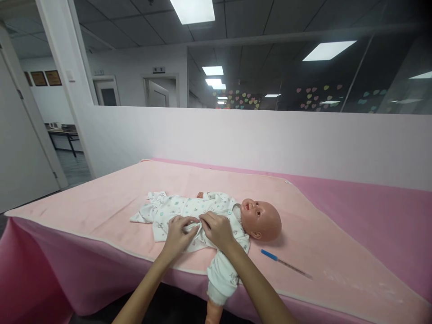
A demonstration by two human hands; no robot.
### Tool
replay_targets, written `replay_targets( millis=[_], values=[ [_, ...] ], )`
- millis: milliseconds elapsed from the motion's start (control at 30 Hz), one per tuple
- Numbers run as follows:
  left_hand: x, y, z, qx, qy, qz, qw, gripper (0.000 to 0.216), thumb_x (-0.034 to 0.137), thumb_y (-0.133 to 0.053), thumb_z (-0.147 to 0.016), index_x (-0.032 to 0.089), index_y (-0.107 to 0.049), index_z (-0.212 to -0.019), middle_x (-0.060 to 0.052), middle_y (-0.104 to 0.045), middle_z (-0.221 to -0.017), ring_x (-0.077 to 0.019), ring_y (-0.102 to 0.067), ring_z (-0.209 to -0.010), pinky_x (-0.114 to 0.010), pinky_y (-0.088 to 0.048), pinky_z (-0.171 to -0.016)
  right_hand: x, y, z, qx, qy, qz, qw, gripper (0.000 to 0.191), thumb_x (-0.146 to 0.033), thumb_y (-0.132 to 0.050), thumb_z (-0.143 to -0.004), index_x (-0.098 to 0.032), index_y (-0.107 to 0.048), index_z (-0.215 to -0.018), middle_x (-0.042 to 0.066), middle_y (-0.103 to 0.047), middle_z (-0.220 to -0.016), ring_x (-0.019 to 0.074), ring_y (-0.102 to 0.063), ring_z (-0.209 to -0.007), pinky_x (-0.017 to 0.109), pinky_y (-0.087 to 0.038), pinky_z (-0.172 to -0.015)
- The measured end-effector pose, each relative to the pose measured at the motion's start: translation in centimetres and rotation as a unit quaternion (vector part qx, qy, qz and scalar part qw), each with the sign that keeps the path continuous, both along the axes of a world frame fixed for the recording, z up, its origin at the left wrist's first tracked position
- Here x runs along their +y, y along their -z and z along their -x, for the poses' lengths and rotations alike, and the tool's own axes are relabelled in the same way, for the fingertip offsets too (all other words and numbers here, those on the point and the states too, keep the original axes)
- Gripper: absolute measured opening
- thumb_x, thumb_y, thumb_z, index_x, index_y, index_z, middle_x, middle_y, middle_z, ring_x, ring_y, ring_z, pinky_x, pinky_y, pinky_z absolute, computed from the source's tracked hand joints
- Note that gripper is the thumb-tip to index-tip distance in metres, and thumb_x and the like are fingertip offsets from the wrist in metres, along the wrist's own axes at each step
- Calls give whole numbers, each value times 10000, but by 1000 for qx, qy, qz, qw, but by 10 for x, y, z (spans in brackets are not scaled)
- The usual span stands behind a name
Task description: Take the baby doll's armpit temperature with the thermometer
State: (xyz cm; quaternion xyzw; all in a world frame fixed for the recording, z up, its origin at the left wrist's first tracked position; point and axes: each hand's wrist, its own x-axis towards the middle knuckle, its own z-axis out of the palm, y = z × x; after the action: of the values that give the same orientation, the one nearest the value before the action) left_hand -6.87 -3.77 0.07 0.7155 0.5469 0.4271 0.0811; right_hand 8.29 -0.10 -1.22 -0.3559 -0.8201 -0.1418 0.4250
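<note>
A baby doll [261, 218] lies on its back on a pale pink blanket [101, 202], head to the right, dressed in a white printed garment [175, 208]. My left hand [177, 234] and my right hand [218, 229] rest side by side on the doll's chest. Both pinch the front of the garment along its opening, fingers closed on the cloth. One sleeved doll arm [221, 276] hangs over the near table edge, between my forearms.
A blue-capped thermometer [283, 262] lies on the blanket right of the doll's head. A darker pink cloth [388, 216] covers the table to the right. A low white partition [270, 139] stands behind; a doorway opens at the left.
</note>
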Motion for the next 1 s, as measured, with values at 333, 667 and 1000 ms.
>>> replay_targets(
  millis=[333,667,1000],
  values=[
    [7,12,18,-281,11,28,959,249,373,-604,-642,179,-624,-797,59,-333,-535,-88,-359,-502,-207,-320,-486,1,1,-1,33,18,-7,999,185,-173,-438,-848,-191,-622,-834,10,-614,-678,102,-567,-622,199,-353,-553],
    [7,20,24,-333,-115,-26,935,156,274,-567,-653,147,-615,-730,54,-303,-560,-74,-317,-502,-186,-278,-461,-61,-2,-37,248,97,9,964,193,-266,-461,-860,-175,-604,-953,86,-594,-994,119,-574,-662,218,-446,-558],
    [5,15,26,-366,-103,1,925,213,335,-597,-613,139,-603,-695,62,-246,-523,-80,-275,-496,-196,-250,-451,-108,67,-182,97,395,98,908,349,-344,-370,-807,-126,-633,-880,156,-639,-960,293,-566,-947,419,-411,-837]
  ],
)
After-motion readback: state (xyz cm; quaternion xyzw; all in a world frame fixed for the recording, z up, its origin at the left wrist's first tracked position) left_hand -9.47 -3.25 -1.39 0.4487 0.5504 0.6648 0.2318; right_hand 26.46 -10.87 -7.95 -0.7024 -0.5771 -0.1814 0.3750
